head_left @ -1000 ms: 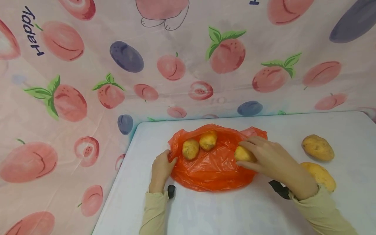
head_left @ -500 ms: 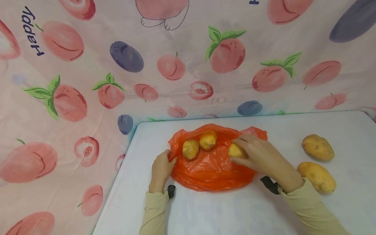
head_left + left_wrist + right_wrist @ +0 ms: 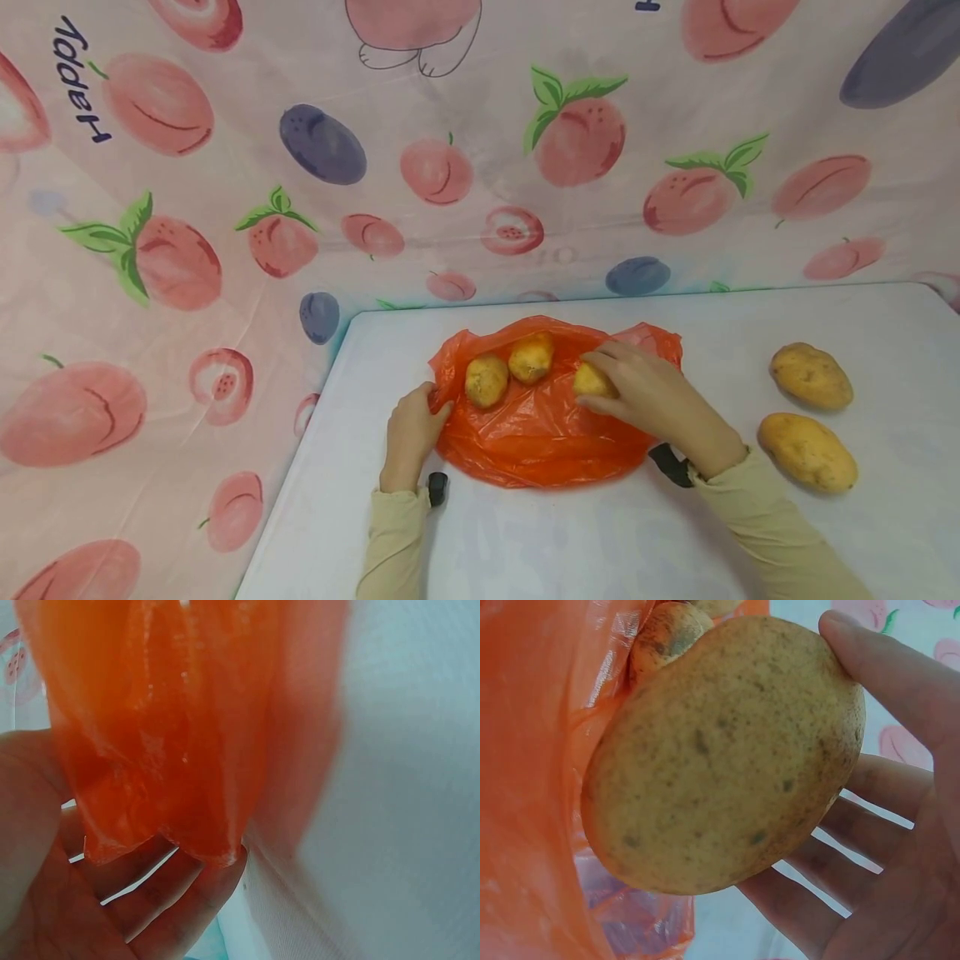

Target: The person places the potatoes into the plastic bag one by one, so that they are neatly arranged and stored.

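Note:
A red-orange plastic bag [image 3: 525,462] lies spread with its mouth open on the white table. Inside it, towards the left, sit two potatoes, one [image 3: 487,382] beside the other [image 3: 532,358]. My left hand [image 3: 411,429] holds the bag's left edge; the left wrist view has the thin plastic [image 3: 172,750] between thumb and fingers. Over the right part of the bag, my right hand [image 3: 652,396] grips a third potato [image 3: 592,381]. Up close in the right wrist view, that potato [image 3: 720,757] is yellow-brown with dark specks, thumb on one side and fingers on the other.
To the right on the table [image 3: 525,550] lie two more potatoes, one farther back [image 3: 812,377] and one nearer [image 3: 808,452]. A fruit-printed cloth [image 3: 480,108] hangs behind the table and along its left side.
My right hand has moved left with its potato, farther over the bag and closer to the two potatoes inside. The left hand has stayed at the bag's edge.

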A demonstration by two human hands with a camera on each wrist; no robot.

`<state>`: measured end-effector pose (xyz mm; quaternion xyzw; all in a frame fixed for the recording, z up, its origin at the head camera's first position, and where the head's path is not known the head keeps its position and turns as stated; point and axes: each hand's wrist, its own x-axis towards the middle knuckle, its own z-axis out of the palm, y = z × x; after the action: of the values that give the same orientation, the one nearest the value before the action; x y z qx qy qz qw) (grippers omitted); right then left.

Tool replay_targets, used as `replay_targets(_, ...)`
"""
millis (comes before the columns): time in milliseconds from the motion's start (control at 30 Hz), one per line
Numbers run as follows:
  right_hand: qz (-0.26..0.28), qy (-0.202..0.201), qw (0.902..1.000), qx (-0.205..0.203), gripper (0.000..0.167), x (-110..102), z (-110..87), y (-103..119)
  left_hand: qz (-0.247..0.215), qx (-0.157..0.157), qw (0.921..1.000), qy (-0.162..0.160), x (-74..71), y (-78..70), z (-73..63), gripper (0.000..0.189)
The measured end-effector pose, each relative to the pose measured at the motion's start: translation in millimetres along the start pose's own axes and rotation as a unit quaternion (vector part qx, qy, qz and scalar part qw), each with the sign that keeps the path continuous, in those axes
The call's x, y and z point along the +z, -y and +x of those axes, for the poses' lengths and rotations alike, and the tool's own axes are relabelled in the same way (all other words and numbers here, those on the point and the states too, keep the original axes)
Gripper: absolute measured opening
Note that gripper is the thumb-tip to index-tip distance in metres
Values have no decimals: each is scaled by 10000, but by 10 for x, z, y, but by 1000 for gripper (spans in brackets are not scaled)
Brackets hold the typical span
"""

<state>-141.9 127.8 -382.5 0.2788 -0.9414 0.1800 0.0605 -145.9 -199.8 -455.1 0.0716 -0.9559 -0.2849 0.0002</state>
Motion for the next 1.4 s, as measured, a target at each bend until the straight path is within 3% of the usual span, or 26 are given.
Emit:
replay_targets(500,173,146,9996,177,60,219,128,-52,56,80,9999,-43,15,2,3,41)
replay_targets(1400,142,-69,9992,375,53,506,295,-159,18,-24,10000,3,-4,-10,-4,41)
